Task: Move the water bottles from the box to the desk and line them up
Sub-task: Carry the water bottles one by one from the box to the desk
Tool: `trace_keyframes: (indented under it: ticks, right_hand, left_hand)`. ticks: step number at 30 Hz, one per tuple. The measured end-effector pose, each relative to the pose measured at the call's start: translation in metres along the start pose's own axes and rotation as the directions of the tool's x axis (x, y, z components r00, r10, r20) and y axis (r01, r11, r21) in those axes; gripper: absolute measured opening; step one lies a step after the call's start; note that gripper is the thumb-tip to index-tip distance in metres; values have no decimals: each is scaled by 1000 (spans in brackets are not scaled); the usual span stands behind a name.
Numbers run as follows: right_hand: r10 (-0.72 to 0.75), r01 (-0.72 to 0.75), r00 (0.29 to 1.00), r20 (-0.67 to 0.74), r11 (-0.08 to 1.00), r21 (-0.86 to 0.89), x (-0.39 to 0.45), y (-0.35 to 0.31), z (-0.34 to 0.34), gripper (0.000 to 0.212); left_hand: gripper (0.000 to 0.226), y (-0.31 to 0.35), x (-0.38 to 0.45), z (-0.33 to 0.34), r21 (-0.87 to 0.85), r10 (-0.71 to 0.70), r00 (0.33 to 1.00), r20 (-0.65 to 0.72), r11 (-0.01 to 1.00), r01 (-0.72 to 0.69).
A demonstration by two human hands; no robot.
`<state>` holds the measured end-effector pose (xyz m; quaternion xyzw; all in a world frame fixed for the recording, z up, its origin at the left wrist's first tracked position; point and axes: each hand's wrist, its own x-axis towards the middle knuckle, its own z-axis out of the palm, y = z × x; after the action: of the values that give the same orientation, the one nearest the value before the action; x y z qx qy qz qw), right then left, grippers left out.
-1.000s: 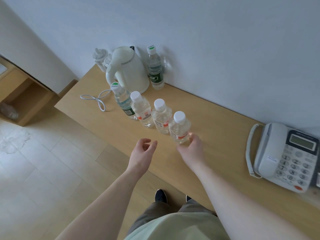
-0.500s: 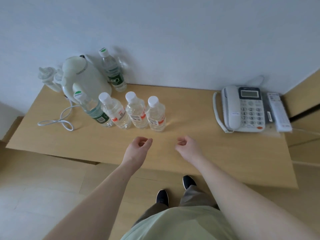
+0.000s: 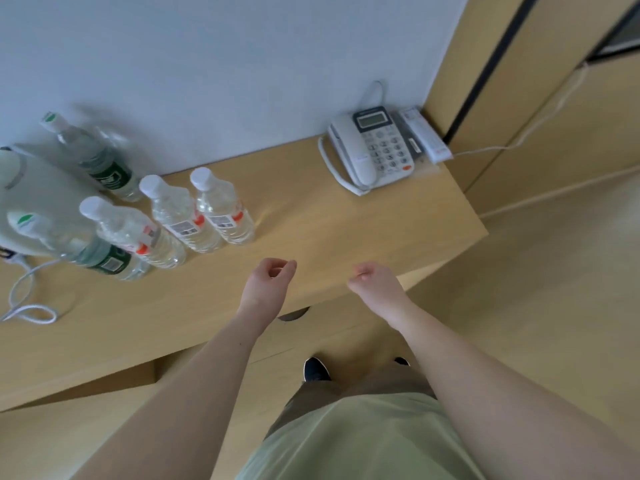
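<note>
Three clear water bottles with white caps stand in a row on the wooden desk (image 3: 311,216): the right one (image 3: 223,209), the middle one (image 3: 180,216) and the left one (image 3: 135,233). A green-capped bottle (image 3: 83,251) continues the row at the left. Another green-capped bottle (image 3: 93,161) stands behind by the wall. My left hand (image 3: 268,282) hovers over the desk's front part, fingers loosely curled, holding nothing. My right hand (image 3: 375,282) hangs near the desk's front edge, also loosely curled and empty. Both hands are apart from the bottles. No box is in view.
A white kettle (image 3: 31,195) sits at the far left with its cord (image 3: 27,306) looped on the desk. A white telephone (image 3: 374,150) and a remote (image 3: 426,136) lie at the desk's right end beside a wooden cabinet (image 3: 536,98). My shoes (image 3: 315,368) show below.
My right hand has let go of the rightmost bottle and drawn back toward the desk's front edge. The view has swung to the right, bringing the telephone and cabinet into sight.
</note>
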<state>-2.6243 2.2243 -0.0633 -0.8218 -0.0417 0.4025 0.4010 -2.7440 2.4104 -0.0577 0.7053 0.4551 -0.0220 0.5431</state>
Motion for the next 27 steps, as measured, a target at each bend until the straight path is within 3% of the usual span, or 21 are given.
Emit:
trace_keyframes:
  ticks: [8, 15, 27]
  right_hand:
    - [148, -121, 981, -124, 973, 199, -40, 64, -50, 34]
    - [199, -112, 948, -249, 939, 324, -87, 143, -113, 36]
    - [319, -90, 874, -367, 848, 523, -182, 282, -199, 28]
  left_hand:
    - [27, 11, -26, 56, 146, 43, 990, 134, 987, -63]
    - [15, 29, -66, 130, 219, 103, 974, 202, 964, -148]
    - [30, 48, -158, 273, 287, 169, 897, 408, 909, -302]
